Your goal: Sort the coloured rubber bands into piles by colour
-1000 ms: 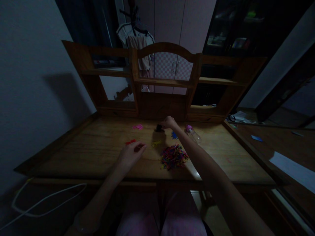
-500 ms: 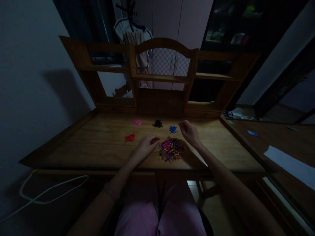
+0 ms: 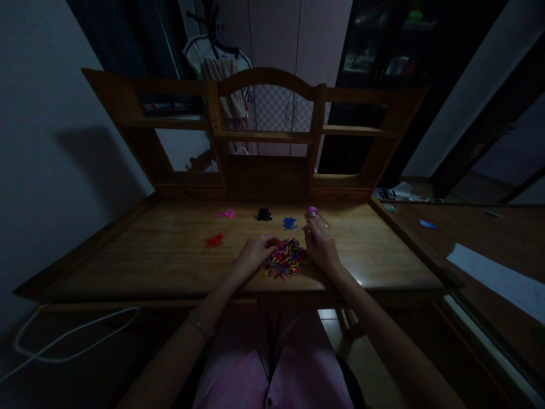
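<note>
A mixed heap of small, thin multicoloured pieces (image 3: 286,260) lies near the desk's front edge; their exact kind is too small to tell. My left hand (image 3: 258,250) rests at the heap's left side, fingers curled in toward it. At its right side is my right hand (image 3: 321,247), fingers bent together; anything between them is hidden. Beyond the heap sit single-colour groups: blue pieces (image 3: 290,223), black pieces (image 3: 263,215), pink pieces (image 3: 227,214) and red pieces (image 3: 214,241). A bit of yellow shows behind my left hand.
A clear bottle with a pink cap (image 3: 313,211) is just behind my right hand. The wooden desk (image 3: 140,255) carries a shelf unit (image 3: 268,136) along its back. To the right, a lower brown surface holds a white sheet (image 3: 494,278) and a blue card (image 3: 427,224).
My right hand has come down and back from beside the blue pieces to the heap's right edge, uncovering the bottle. My left hand stays by the heap. The view has shifted slightly right.
</note>
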`<action>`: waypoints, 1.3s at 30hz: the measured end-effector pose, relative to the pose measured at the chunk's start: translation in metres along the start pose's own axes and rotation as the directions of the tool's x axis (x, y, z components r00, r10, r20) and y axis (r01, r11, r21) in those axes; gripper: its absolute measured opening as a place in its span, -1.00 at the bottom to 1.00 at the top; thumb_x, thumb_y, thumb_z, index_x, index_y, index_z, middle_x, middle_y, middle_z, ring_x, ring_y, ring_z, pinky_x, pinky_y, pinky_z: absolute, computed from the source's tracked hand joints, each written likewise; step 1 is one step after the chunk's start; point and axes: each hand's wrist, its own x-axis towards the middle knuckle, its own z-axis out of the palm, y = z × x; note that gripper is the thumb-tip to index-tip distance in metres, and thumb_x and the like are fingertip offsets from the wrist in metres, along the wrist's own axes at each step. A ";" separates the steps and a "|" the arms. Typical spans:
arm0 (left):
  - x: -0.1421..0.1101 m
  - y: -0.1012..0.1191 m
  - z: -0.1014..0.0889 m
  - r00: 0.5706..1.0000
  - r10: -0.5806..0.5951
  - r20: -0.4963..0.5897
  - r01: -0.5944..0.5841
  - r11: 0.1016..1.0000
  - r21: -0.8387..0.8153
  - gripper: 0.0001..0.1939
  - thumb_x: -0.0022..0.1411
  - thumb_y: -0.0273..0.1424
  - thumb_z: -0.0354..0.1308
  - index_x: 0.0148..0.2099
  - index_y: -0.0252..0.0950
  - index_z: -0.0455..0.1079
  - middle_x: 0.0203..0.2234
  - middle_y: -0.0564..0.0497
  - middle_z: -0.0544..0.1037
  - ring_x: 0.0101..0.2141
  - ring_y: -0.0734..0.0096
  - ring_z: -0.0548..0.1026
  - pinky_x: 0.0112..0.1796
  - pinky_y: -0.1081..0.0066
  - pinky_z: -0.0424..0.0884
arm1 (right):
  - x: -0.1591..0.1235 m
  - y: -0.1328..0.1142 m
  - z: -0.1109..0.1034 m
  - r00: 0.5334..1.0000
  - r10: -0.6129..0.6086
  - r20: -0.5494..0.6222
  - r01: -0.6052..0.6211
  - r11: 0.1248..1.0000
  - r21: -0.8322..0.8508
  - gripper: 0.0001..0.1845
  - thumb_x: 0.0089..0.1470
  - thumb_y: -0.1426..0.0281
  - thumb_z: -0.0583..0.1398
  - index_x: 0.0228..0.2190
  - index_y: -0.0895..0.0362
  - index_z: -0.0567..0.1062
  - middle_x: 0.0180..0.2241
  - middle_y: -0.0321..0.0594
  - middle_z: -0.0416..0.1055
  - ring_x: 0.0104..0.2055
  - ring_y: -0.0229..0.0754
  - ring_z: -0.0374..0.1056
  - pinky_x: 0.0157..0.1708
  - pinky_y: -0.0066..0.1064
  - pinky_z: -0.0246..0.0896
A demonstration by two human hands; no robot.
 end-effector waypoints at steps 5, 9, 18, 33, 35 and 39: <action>-0.002 0.017 -0.007 1.000 0.014 0.013 -0.016 0.996 0.088 -0.80 0.23 -0.39 0.12 -0.15 -0.26 0.54 -0.25 -0.04 0.61 -0.20 0.27 0.54 -0.16 0.38 0.42 | -0.002 0.007 0.002 0.997 -0.053 -0.061 0.055 0.998 0.033 -0.76 0.20 0.48 0.02 -0.17 0.08 0.44 0.23 -0.13 0.19 0.31 -0.06 0.01 0.24 -0.01 -0.02; -0.012 0.042 -0.016 0.987 0.127 0.101 -0.140 0.982 0.129 -0.77 0.29 -0.33 0.09 -0.07 -0.23 0.51 -0.15 -0.04 0.57 -0.13 0.28 0.50 -0.08 0.36 0.38 | -0.001 0.007 -0.002 0.996 -0.060 -0.072 0.062 0.998 0.022 -0.72 0.21 0.50 0.00 -0.12 0.09 0.43 0.24 -0.12 0.17 0.31 -0.06 0.02 0.21 -0.04 0.09; -0.042 0.052 -0.003 0.971 0.206 0.120 -0.229 0.949 0.217 -0.79 0.32 -0.42 0.03 -0.05 -0.22 0.43 -0.16 -0.04 0.46 -0.13 0.32 0.44 -0.10 0.36 0.36 | -0.006 0.002 -0.005 0.995 -0.100 -0.014 0.098 0.991 -0.095 -0.77 0.19 0.50 0.04 -0.17 0.11 0.44 0.09 -0.03 0.36 0.23 0.02 0.17 0.00 -0.19 0.32; -0.070 0.018 -0.004 0.986 -0.157 0.052 0.134 0.942 0.308 -0.94 0.16 -0.48 0.07 -0.34 -0.30 0.36 -0.39 0.00 0.43 -0.39 0.38 0.41 -0.34 0.41 0.31 | -0.009 0.008 -0.008 0.990 -0.112 -0.082 0.098 0.981 -0.167 -0.79 0.20 0.43 0.06 -0.19 0.15 0.48 -0.31 -0.07 0.55 -0.44 -0.17 0.44 -0.48 -0.39 0.26; -0.069 0.019 -0.011 0.985 -0.149 0.086 0.117 0.946 0.302 -0.95 0.14 -0.48 0.07 -0.34 -0.29 0.35 -0.39 0.01 0.44 -0.39 0.38 0.42 -0.35 0.42 0.30 | -0.010 0.009 -0.008 0.990 -0.111 -0.092 0.095 0.981 -0.168 -0.79 0.19 0.43 0.07 -0.19 0.15 0.48 -0.36 -0.08 0.54 -0.45 -0.17 0.43 -0.49 -0.39 0.24; -0.068 0.026 -0.029 0.972 -0.190 0.135 0.143 0.944 0.298 -0.94 0.15 -0.48 0.05 -0.33 -0.29 0.35 -0.44 0.03 0.48 -0.42 0.39 0.43 -0.37 0.44 0.30 | -0.010 0.011 -0.007 0.989 -0.125 -0.081 0.111 0.982 -0.151 -0.79 0.19 0.44 0.07 -0.19 0.15 0.48 -0.39 -0.12 0.53 -0.47 -0.18 0.42 -0.48 -0.39 0.24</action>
